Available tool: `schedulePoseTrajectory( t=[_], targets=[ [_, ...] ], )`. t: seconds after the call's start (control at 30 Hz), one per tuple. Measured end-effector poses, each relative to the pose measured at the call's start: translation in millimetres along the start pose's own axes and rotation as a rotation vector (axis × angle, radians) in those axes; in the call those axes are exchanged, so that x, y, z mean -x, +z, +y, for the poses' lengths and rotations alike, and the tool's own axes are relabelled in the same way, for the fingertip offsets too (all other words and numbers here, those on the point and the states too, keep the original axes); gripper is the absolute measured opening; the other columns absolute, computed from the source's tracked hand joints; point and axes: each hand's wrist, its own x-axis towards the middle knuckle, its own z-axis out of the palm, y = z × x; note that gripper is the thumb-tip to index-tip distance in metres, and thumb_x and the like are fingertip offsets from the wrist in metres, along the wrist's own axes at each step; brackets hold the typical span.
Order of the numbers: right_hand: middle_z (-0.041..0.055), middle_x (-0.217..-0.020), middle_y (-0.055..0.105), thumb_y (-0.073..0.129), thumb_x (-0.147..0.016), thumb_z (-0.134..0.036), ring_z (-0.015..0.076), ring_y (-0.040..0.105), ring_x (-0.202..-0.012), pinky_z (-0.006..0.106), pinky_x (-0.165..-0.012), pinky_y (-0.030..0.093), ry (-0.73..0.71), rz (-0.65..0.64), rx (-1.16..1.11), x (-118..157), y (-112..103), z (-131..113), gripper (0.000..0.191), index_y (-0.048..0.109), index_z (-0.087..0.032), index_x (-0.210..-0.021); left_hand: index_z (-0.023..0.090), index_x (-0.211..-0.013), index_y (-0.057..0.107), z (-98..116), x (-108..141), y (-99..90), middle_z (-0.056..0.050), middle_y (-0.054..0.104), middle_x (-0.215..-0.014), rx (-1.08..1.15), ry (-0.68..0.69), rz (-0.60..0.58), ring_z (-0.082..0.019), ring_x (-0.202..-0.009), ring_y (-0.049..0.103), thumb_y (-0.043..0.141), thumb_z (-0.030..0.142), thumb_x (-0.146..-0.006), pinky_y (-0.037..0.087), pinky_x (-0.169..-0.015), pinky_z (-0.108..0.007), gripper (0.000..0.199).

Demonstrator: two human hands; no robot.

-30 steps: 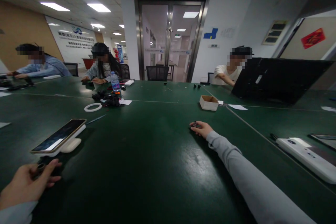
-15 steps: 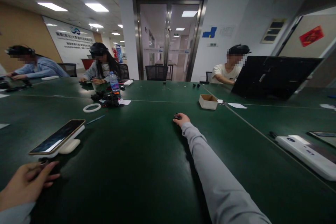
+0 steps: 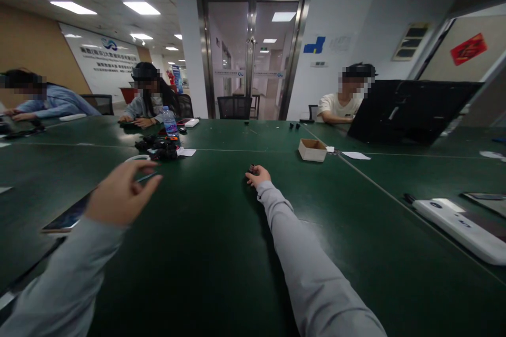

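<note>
My right hand [image 3: 259, 175] reaches out over the middle of the green table [image 3: 190, 253]. Its fingers are closed on a small dark piece with a shiny metallic top [image 3: 251, 167], too small to name. Raised over the left side of the table is my left hand [image 3: 118, 195], thumb and index finger apart, with nothing visible between them. Beneath and behind it lie a phone [image 3: 65, 218], partly covered, a thin blue stick [image 3: 147, 176] and a white ring [image 3: 136, 158]. A black cord-like strip [image 3: 33, 267] runs from near the phone to the lower left.
A small open cardboard box [image 3: 312, 154] stands right of centre. Further left are a water bottle [image 3: 169, 122] and a black tangled bundle [image 3: 158, 146]. A white device [image 3: 458, 229] lies at right, a large black monitor [image 3: 415, 110] behind. Several people sit across the table.
My left hand has let go of the dark piece near the phone and moved up and right. My right hand has shifted slightly left, still holding its small piece.
</note>
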Motion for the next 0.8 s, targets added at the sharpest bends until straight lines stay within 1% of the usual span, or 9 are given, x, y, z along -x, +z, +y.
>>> schedulePoseTrajectory(
  t=[0.03, 0.1, 0.17, 0.27, 0.37, 0.43, 0.53, 0.67, 0.8],
  targets=[
    [-0.0013, -0.074, 0.056, 0.067, -0.061, -0.018, 0.0031, 0.051, -0.037, 0.014, -0.031, 0.039, 0.012, -0.011, -0.029, 1.4, 5.4, -1.7, 0.022, 0.049, -0.018, -0.075, 0.018, -0.109, 0.049, 19.0, -21.7, 23.0, -0.003, 0.057, -0.094, 0.044, 0.116, -0.091, -0.012, -0.061, 0.05, 0.047, 0.039, -0.075, 0.042, -0.061, -0.027, 0.04],
    [-0.0005, -0.076, 0.056, 0.066, -0.061, -0.016, 0.0038, 0.053, -0.037, 0.014, -0.031, 0.041, 0.009, -0.042, -0.042, 4.7, 14.0, -5.1, 0.022, 0.05, -0.017, -0.076, 0.019, -0.103, 0.054, 50.9, -59.1, 76.7, -0.004, 0.057, -0.095, 0.173, 0.261, -0.267, -0.011, -0.06, 0.051, 0.049, 0.037, -0.074, 0.044, -0.063, -0.027, 0.035],
    [-0.0012, -0.073, 0.055, 0.067, -0.06, -0.014, 0.0049, 0.054, -0.037, 0.014, -0.031, 0.042, -0.012, -0.077, -0.022, 7.8, 18.7, -7.8, 0.022, 0.052, -0.016, -0.076, 0.019, -0.101, 0.056, 72.8, -84.5, 131.7, -0.005, 0.057, -0.097, 0.279, 0.297, -0.383, -0.01, -0.062, 0.053, 0.054, 0.036, -0.07, 0.045, -0.067, -0.028, 0.035],
    [-0.0021, -0.071, 0.055, 0.067, -0.058, -0.014, 0.0057, 0.054, -0.035, 0.014, -0.028, 0.041, -0.023, -0.099, -0.003, 10.3, 19.4, -8.4, 0.022, 0.053, -0.016, -0.076, 0.019, -0.108, 0.054, 90.3, -100.3, 200.9, -0.007, 0.057, -0.1, 0.475, 0.171, -0.369, -0.013, -0.072, 0.057, 0.056, 0.031, -0.069, 0.047, -0.072, -0.029, 0.041],
    [-0.0025, -0.067, 0.056, 0.067, -0.059, -0.016, 0.006, 0.053, -0.033, 0.015, -0.028, 0.04, -0.013, -0.082, -0.025, 9.5, 16.3, -5.5, 0.021, 0.054, -0.016, -0.076, 0.02, -0.097, 0.06, 94.7, -99.0, 247.8, -0.005, 0.062, -0.094, 0.739, 0.083, -0.317, -0.014, -0.081, 0.058, 0.053, 0.021, -0.071, 0.047, -0.077, -0.029, 0.027],
    [-0.0031, -0.061, 0.056, 0.067, -0.06, -0.016, 0.0069, 0.052, -0.033, 0.016, -0.029, 0.042, -0.017, -0.08, -0.03, 8.1, 14.3, -3.5, 0.021, 0.056, -0.015, -0.077, 0.018, -0.087, 0.063, 91.3, -94.2, 267.6, -0.005, 0.064, -0.09, 0.935, -0.017, -0.281, -0.015, -0.083, 0.059, 0.052, 0.019, -0.07, 0.049, -0.076, -0.029, 0.02],
    [-0.004, -0.056, 0.056, 0.068, -0.058, -0.009, 0.0076, 0.054, -0.036, 0.017, -0.034, 0.045, -0.036, -0.099, -0.067, 6.0, 12.8, -3.6, 0.022, 0.059, -0.015, -0.077, 0.014, -0.08, 0.062, 80.9, -87.6, 282.1, -0.007, 0.064, -0.084, 1.175, -0.218, -0.236, -0.016, -0.077, 0.06, 0.059, 0.024, -0.066, 0.051, -0.069, -0.031, 0.018],
    [-0.0016, -0.057, 0.058, 0.059, -0.069, -0.009, 0.0086, 0.058, -0.041, 0.02, -0.043, 0.052, 0.063, -0.148, -0.304, 3.3, 10.2, -7.4, 0.013, 0.059, -0.013, -0.082, 0.013, -0.077, 0.061, 70.6, -84.6, 281.2, -0.005, 0.064, -0.074, 1.286, -0.285, -0.187, -0.013, -0.068, 0.06, 0.068, 0.028, -0.057, 0.052, -0.067, -0.029, 0.026],
    [-0.0005, -0.056, 0.06, 0.057, -0.072, -0.007, 0.0104, 0.06, -0.043, 0.023, -0.047, 0.054, 0.133, -0.186, -0.47, 0.4, 4.7, -7.1, 0.013, 0.057, -0.013, -0.083, 0.013, -0.072, 0.06, 73.4, -83.8, 273.2, -0.003, 0.063, -0.063, 1.196, -0.349, -0.184, -0.01, -0.055, 0.058, 0.067, 0.033, -0.059, 0.05, -0.056, -0.024, 0.025]
  ],
)
